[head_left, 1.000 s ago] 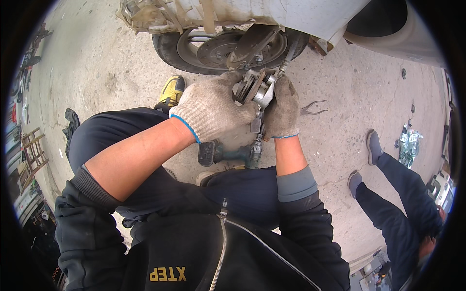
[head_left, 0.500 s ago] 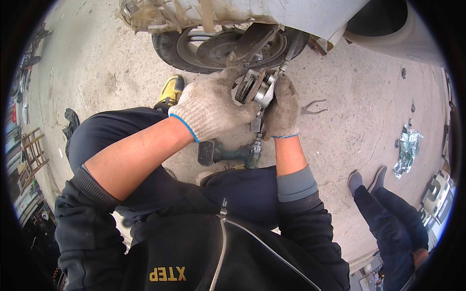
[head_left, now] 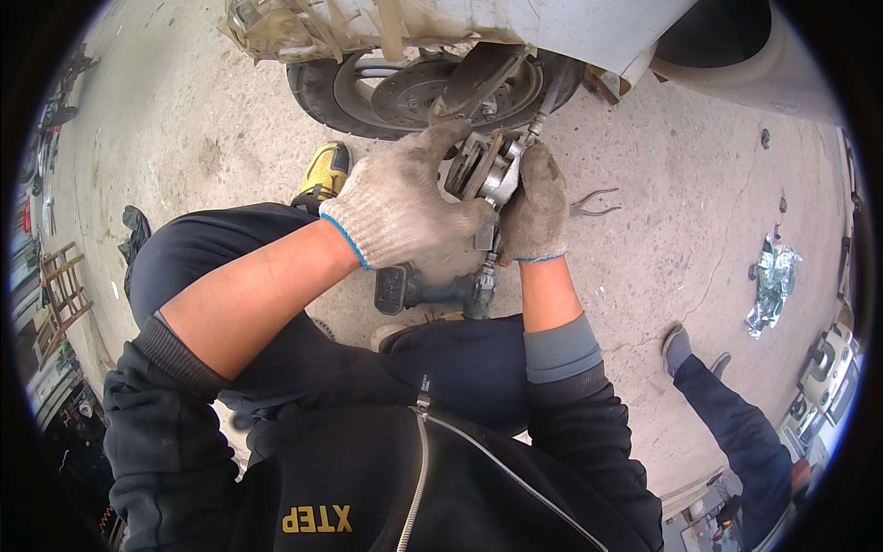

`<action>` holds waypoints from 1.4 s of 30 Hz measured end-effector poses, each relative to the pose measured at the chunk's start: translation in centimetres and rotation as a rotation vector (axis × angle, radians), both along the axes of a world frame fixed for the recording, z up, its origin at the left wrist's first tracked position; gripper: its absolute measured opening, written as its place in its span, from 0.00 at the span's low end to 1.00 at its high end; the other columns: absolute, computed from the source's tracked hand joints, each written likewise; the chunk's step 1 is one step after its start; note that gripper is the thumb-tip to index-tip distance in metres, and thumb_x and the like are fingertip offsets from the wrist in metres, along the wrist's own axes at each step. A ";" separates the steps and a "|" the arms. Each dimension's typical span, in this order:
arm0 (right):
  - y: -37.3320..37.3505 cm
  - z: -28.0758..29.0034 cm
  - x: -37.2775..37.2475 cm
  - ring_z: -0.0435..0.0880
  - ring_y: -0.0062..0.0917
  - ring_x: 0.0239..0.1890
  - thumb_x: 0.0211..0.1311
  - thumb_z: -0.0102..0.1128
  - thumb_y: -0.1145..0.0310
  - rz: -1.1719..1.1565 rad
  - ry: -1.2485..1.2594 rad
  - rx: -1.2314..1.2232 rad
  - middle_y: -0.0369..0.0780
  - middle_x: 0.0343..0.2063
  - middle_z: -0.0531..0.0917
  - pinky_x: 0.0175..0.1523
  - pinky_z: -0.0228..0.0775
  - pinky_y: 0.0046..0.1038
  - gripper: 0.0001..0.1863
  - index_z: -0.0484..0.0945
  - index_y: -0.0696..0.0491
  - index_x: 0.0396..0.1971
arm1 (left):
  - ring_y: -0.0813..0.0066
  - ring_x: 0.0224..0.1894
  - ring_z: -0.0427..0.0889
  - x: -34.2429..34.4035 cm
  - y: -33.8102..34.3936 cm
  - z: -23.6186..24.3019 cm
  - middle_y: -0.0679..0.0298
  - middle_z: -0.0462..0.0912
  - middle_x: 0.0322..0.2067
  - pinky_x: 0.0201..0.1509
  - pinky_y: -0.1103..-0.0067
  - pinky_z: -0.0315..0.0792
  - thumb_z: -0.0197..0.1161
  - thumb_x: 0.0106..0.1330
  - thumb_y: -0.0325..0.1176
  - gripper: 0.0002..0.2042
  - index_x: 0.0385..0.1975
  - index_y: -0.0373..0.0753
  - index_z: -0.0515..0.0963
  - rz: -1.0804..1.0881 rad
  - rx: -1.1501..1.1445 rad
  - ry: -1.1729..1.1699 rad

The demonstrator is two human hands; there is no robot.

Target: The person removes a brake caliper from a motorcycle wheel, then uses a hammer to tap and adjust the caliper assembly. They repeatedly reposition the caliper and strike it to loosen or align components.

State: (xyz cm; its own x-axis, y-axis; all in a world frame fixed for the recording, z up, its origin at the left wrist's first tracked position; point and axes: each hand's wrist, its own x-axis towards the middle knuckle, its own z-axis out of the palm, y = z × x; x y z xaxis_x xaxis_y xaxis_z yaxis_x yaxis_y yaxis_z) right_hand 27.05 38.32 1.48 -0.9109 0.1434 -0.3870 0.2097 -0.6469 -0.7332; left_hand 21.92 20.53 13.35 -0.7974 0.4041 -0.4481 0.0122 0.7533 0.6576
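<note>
My left hand (head_left: 395, 198), in a knitted glove, grips the near left side of a metal brake caliper (head_left: 492, 170), with thick pad-like plates showing in it. My right hand (head_left: 535, 207), also gloved, wraps round the caliper's right side, its fingertips partly hidden. A hose with a metal fitting (head_left: 550, 101) runs up from the caliper beside a dark fork leg (head_left: 474, 78). Just beyond my hands is a scooter's wheel (head_left: 345, 101) with its disc (head_left: 405, 97). A teal cordless power tool (head_left: 437, 293) lies below the caliper, and open pliers (head_left: 593, 204) rest right of my right hand.
The white body panel (head_left: 607, 32) overhangs the wheel. On the concrete floor (head_left: 662, 156) lies crumpled foil (head_left: 773, 285) at right. A co-worker's legs (head_left: 736, 423) are at lower right. A wooden rack (head_left: 64, 290) and clutter line the left edge.
The co-worker's legs have shifted down and to the right, with the feet lower in the picture. My hands and the caliper have barely moved.
</note>
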 end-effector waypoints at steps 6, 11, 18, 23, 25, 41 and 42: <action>0.3 0.1 0.1 0.90 0.33 0.51 0.84 0.54 0.51 0.039 0.022 0.059 0.46 0.51 0.87 0.58 0.85 0.40 0.25 0.77 0.60 0.60 | 0.48 0.75 0.71 0.4 -0.7 -0.3 0.41 0.71 0.71 0.79 0.63 0.67 0.85 0.55 0.41 0.53 0.79 0.33 0.60 -0.228 0.049 0.146; 0.3 -0.1 0.1 0.90 0.33 0.51 0.85 0.54 0.50 0.024 0.006 0.052 0.45 0.50 0.87 0.58 0.86 0.40 0.26 0.77 0.60 0.61 | 0.39 0.68 0.77 -0.5 -1.1 -2.1 0.37 0.74 0.66 0.73 0.60 0.74 0.79 0.51 0.39 0.47 0.75 0.33 0.67 -0.142 0.013 0.358; 0.2 -0.1 0.1 0.89 0.34 0.51 0.84 0.54 0.51 0.009 0.015 0.033 0.46 0.51 0.87 0.59 0.85 0.40 0.26 0.77 0.60 0.61 | 0.41 0.63 0.81 -0.2 -1.3 -2.0 0.41 0.79 0.61 0.67 0.59 0.78 0.78 0.54 0.31 0.42 0.73 0.41 0.70 -0.122 0.040 0.335; 0.2 0.0 0.1 0.89 0.34 0.51 0.84 0.55 0.52 0.013 0.019 0.016 0.46 0.51 0.87 0.59 0.85 0.40 0.25 0.77 0.60 0.61 | 0.44 0.62 0.82 0.0 -1.1 -1.6 0.42 0.81 0.59 0.64 0.59 0.79 0.75 0.55 0.29 0.39 0.72 0.40 0.71 -0.120 0.024 0.327; 0.2 0.0 0.1 0.89 0.34 0.51 0.84 0.55 0.52 0.009 0.007 0.017 0.45 0.51 0.87 0.59 0.85 0.40 0.24 0.78 0.60 0.60 | 0.50 0.58 0.84 0.1 -1.0 -1.3 0.46 0.82 0.56 0.60 0.62 0.81 0.72 0.56 0.26 0.38 0.72 0.40 0.71 -0.086 0.074 0.303; 0.2 -0.1 0.0 0.89 0.33 0.50 0.83 0.57 0.52 -0.009 0.004 0.035 0.45 0.50 0.87 0.57 0.85 0.39 0.24 0.77 0.60 0.60 | 0.54 0.40 0.91 0.7 -0.9 0.4 0.53 0.90 0.36 0.48 0.66 0.84 0.66 0.58 0.25 0.34 0.70 0.36 0.73 0.000 0.124 0.098; 0.2 -0.2 0.0 0.89 0.33 0.50 0.83 0.57 0.52 -0.005 0.012 0.032 0.45 0.50 0.87 0.57 0.85 0.39 0.24 0.77 0.60 0.60 | 0.54 0.40 0.91 0.7 -1.0 0.1 0.53 0.90 0.36 0.48 0.66 0.83 0.65 0.58 0.24 0.34 0.70 0.36 0.73 0.007 0.106 0.105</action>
